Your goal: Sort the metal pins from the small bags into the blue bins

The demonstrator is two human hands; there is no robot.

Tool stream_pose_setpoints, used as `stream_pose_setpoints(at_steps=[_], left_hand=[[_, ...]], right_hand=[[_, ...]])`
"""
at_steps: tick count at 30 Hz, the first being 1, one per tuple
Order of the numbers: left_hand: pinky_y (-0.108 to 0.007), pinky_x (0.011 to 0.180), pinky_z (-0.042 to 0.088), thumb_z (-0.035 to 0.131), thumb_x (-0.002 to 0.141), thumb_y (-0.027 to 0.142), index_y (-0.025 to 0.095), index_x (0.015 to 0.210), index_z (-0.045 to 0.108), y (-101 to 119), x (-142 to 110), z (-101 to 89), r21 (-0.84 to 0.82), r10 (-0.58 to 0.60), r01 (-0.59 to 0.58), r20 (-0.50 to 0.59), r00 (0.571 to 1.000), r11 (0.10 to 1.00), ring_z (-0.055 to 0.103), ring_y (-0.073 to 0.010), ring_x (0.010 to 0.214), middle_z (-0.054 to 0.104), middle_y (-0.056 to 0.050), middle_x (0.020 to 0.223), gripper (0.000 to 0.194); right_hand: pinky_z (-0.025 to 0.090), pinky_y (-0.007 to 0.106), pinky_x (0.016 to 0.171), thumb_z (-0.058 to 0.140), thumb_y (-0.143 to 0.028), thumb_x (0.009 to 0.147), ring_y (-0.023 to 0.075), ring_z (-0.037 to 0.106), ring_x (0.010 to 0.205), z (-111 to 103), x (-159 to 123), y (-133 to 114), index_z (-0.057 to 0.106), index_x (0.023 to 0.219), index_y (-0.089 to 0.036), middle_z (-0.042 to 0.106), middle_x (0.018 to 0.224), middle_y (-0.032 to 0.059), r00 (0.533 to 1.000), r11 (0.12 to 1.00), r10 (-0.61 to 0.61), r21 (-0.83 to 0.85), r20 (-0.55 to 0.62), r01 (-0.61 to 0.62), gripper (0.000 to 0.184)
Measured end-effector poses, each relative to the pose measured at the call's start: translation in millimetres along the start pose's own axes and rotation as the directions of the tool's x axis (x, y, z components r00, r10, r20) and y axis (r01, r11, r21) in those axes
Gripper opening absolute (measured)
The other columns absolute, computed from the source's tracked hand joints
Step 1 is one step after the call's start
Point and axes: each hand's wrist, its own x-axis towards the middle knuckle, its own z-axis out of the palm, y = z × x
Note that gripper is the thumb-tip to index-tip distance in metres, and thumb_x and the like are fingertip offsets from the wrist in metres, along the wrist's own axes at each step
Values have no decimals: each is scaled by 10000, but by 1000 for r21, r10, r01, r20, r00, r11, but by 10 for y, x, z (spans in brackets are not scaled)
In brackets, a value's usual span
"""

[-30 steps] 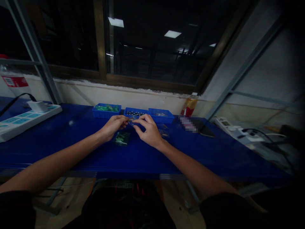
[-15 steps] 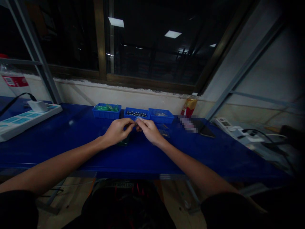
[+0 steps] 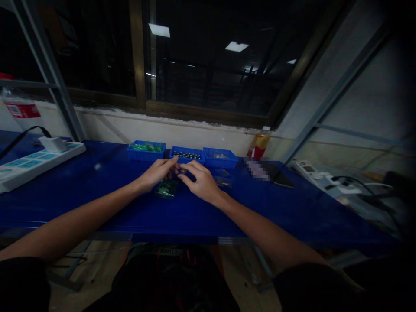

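Observation:
My left hand [image 3: 158,173] and my right hand [image 3: 202,181] meet above the blue table, in front of the middle blue bin [image 3: 186,160]. The fingers of both are bent and pinched close together around something small that is too dark and too covered to name. Just below my left hand a green see-through packet [image 3: 167,189] lies on the table. To the right of my right hand lies a small clear packet [image 3: 222,181]. The middle bin holds several small shiny round-topped pieces [image 3: 186,154].
A left blue bin [image 3: 146,154] holds green plastic packets, and a right blue bin [image 3: 220,159] holds small clear ones. A power strip [image 3: 42,162] lies at the left. Farther right are a dark flat device [image 3: 278,175] and a red-and-gold package [image 3: 259,146].
My hands have shifted slightly apart and turned. The clear shiny piece at my right fingertips no longer shows. More of the green packet is uncovered below my left hand.

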Motion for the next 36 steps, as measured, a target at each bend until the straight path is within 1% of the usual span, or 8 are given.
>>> stream_pose_setpoints(at_steps=[5,9,13,16,22,26,30,36], left_hand=[[-193,489,359,594,737,322,143,693,560,-33,3,-22,-164,-61,58,-17,998,985,500,-80,505,554,17,584,187],[-199,538,390,602,729,299,142,700,544,-29,27,-63,-226,-69,47,-92,993,973,529,-89,571,565,11,620,170],[-216,571,413,573,749,309,142,738,538,4,48,-92,-216,2,-42,-182,983,976,545,-102,614,584,-4,673,171],[-223,568,414,565,752,307,143,745,533,1,62,-92,-170,80,-117,-209,975,979,545,-109,611,583,-5,673,166],[-252,610,448,501,801,267,148,868,527,-19,6,-27,136,299,-277,-176,938,951,598,-146,667,624,-26,707,138],[-272,744,460,452,834,198,170,981,533,11,-101,44,502,538,-459,-15,843,733,616,-159,834,652,-42,887,170],[-268,754,466,448,842,192,162,977,550,42,-149,81,595,615,-523,61,786,610,605,-157,846,645,-53,896,172],[-248,662,461,461,838,236,156,940,562,72,-146,63,601,554,-468,50,831,648,603,-154,794,647,-45,857,164]], right_hand=[[446,365,828,513,-274,797,218,494,993,36,-31,-125,496,1149,-216,479,1098,89,993,993,-18,-112,118,32,357],[432,382,872,512,-254,793,220,469,1069,-6,6,-133,437,1194,-221,458,1189,87,992,999,-37,-13,125,39,409],[473,325,730,509,-279,799,174,554,900,-129,82,65,415,1167,-188,582,975,66,992,975,128,180,11,-128,391],[452,298,665,495,-335,808,146,569,735,-227,115,281,504,1050,-162,608,809,38,963,939,267,221,25,-265,298],[419,270,639,455,-371,823,125,548,670,-135,93,330,586,785,-157,591,702,15,921,867,284,340,266,-365,254],[401,244,578,479,-340,811,110,514,601,32,67,150,560,735,-151,566,649,-2,916,840,234,407,325,-359,219],[367,235,547,478,-298,812,110,491,574,41,46,98,557,727,-156,555,630,-7,959,934,211,252,187,-255,184],[330,229,536,540,-256,771,110,480,568,-41,36,164,572,728,-173,540,621,-10,986,985,163,-68,39,-160,99]])
